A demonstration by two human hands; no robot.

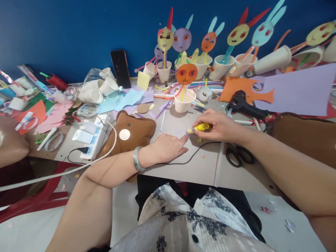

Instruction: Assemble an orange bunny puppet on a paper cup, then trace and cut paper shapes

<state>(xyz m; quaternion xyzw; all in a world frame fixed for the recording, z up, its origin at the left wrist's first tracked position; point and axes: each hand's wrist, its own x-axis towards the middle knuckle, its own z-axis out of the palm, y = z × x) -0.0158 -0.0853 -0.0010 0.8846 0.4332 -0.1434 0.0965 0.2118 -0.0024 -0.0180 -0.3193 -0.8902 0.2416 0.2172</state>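
My right hand (219,125) is closed around a yellow marker (200,127), its tip pointing left and down onto a small pale paper piece (181,132) on the grey table (199,161). My left hand (168,147) lies flat beside it, fingers stretched out, fingertips pressing near that paper piece. A grey bangle (137,159) sits on the left wrist. Just behind the hands stands a white paper cup (184,101) with an orange paper bunny face (186,73) on a straw.
Black scissors (238,154) lie right of my right arm, a black glue gun (245,106) behind it. A brown pouch (131,133), a white power strip (90,136) and cables lie left. Cups with paper bunnies, a phone (120,68) and coloured paper sheets line the back.
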